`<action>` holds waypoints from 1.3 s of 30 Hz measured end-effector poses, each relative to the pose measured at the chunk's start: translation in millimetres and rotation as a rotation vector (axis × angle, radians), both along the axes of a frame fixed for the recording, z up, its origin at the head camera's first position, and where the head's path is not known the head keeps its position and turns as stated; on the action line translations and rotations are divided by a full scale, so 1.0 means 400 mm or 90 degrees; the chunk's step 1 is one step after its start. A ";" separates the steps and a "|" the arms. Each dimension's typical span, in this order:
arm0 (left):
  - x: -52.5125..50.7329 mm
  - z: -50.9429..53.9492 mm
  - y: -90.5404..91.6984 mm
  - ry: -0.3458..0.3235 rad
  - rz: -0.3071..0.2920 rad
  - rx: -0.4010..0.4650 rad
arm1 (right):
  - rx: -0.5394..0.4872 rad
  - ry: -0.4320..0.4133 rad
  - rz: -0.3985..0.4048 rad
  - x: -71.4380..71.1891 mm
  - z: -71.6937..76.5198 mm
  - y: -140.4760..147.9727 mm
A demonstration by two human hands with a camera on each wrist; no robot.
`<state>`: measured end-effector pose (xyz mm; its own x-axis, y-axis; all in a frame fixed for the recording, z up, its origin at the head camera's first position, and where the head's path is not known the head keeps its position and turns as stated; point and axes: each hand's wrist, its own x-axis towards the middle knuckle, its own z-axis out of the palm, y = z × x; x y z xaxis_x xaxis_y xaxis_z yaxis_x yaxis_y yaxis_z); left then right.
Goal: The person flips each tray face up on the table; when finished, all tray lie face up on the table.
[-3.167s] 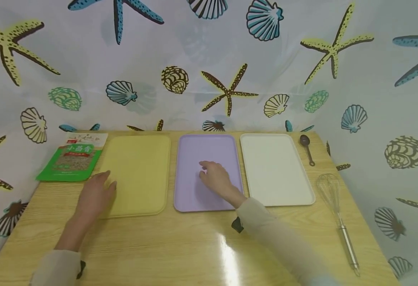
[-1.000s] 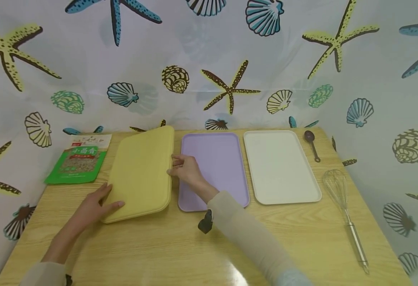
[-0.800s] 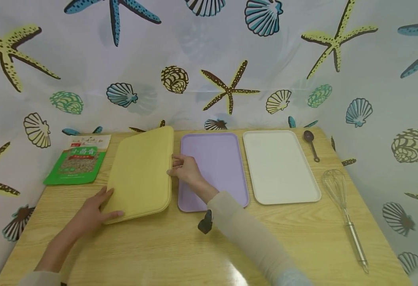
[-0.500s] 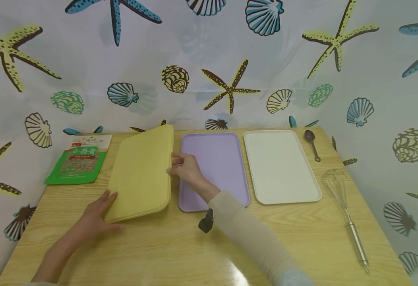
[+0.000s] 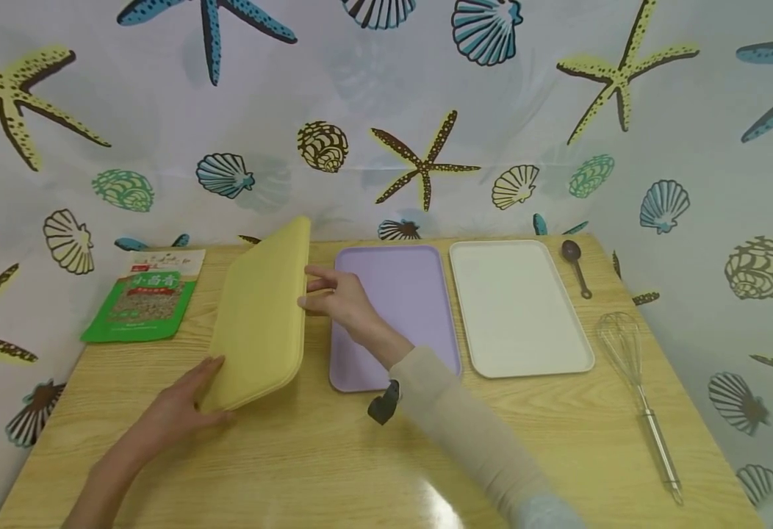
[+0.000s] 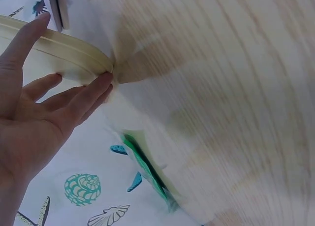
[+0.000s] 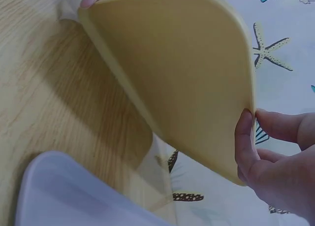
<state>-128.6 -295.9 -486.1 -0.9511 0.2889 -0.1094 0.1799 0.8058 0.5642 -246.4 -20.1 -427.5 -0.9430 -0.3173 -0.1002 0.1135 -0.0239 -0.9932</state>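
Note:
A yellow tray (image 5: 261, 316) stands steeply tilted in the head view, its right edge raised and its left edge low by the table. My right hand (image 5: 347, 301) pinches the raised edge between thumb and fingers, as the right wrist view also shows at the tray's rim (image 7: 251, 78). My left hand (image 5: 178, 408) holds the near left corner, with the thumb at the front edge and the fingers along the left side. In the left wrist view my left hand (image 6: 47, 98) has its fingertips against that corner.
Right of the yellow tray lie a purple tray (image 5: 393, 316) and a white tray (image 5: 522, 308). A green seed packet (image 5: 145, 297) is at the left. A dark spoon (image 5: 573, 257) and a whisk (image 5: 638, 397) lie at the right. A patterned cloth (image 5: 360, 88) hangs behind.
The yellow tray lay flat at first; my right hand came over from the purple tray, and its right edge has since tilted up more steeply. My left hand slid towards the near corner.

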 end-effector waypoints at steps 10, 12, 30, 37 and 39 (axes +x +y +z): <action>0.035 0.043 0.061 -0.037 0.043 0.036 | -0.104 -0.019 0.011 0.008 0.053 -0.014; 0.042 0.052 0.078 -0.053 0.064 0.040 | -0.114 -0.021 0.016 0.011 0.064 -0.015; 0.086 0.175 0.195 0.090 0.093 0.081 | -0.165 -0.028 0.013 0.026 0.114 -0.052; 0.104 0.228 0.238 0.254 0.062 0.127 | -0.190 -0.028 0.006 0.029 0.128 -0.075; 0.110 0.245 0.249 0.281 0.069 0.133 | -0.197 -0.026 0.002 0.033 0.131 -0.082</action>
<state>-84.6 -196.3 -388.3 -0.9197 0.1582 0.3592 0.3585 0.7114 0.6044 -233.1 -53.0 -375.0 -0.9391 -0.3418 -0.0358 0.1534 -0.3236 -0.9337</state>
